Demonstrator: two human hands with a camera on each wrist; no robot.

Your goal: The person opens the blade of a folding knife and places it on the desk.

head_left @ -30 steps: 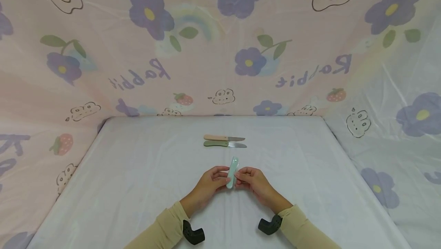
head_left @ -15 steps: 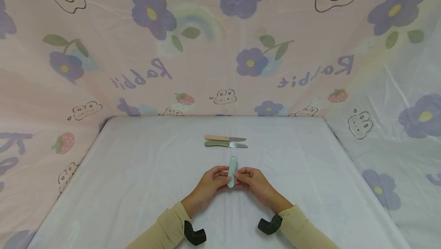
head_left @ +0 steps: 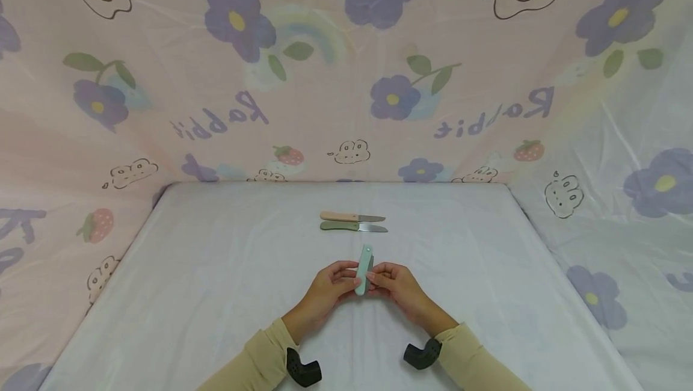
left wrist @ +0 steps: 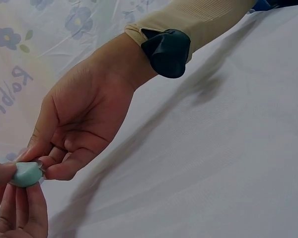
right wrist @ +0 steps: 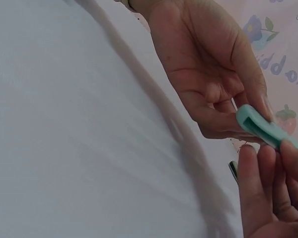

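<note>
A mint-green folding knife [head_left: 364,270] stands out between both hands above the white table. In the head view a narrow strip of grey blade [head_left: 370,264] shows along the handle's right side. My left hand [head_left: 327,286] pinches the handle from the left, thumb on its face. From the right, my right hand [head_left: 399,286] pinches the knife near its lower half, thumb against the blade side. In the right wrist view the handle [right wrist: 263,129] shows its long slot, with fingers of both hands around it. The left wrist view shows mainly its rounded end [left wrist: 27,174].
Behind the hands, two knives with bare blades lie side by side, pointing right: one with a beige handle [head_left: 339,216], one with a green handle [head_left: 339,226]. The white table [head_left: 227,258] is bordered by a printed cloth [head_left: 303,108] at the back and sides.
The mint-green knife has turned slightly more upright, and its grey blade shows more along the right side. My right fingers have closed in on it. The two knives on the table stay put.
</note>
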